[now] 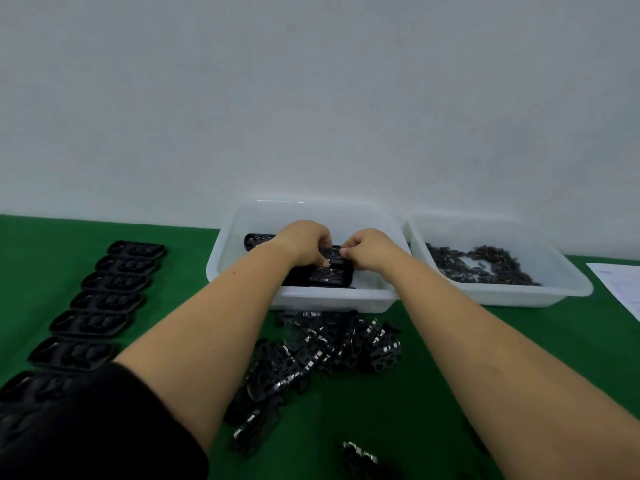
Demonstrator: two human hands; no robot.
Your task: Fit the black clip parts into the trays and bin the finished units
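Row of trays [104,303]: black moulded trays with rounded corners and shaped pockets, laid one after another in a slanting line on the left of the green table [433,393]; the nearest ones vanish under a black sleeve [104,427].
Loose pile [322,351]: black clip units with pale metal strips, heaped on the cloth just in front of the middle bin and trailing toward the viewer; one more lies apart near the bottom edge.
Middle bin [332,299]: white translucent tub against the wall, holding several black units, one near its far left corner, others stacked under the hands.
Held unit [335,255]: a flat black slotted piece, low inside the middle bin, above the stacked ones; whether it touches them cannot be told.
Right bin [519,296]: a second white tub just beside the first, its floor strewn with small dark clip parts [485,265].
Paper [620,285]: a white sheet at the far right edge.
Left hand [304,242]: reached over the bin's near wall, fingers curled, pinching the unit's left end.
Right hand [367,249]: likewise inside the bin, fingers curled, pinching the right end; both forearms are stretched forward across the pile.
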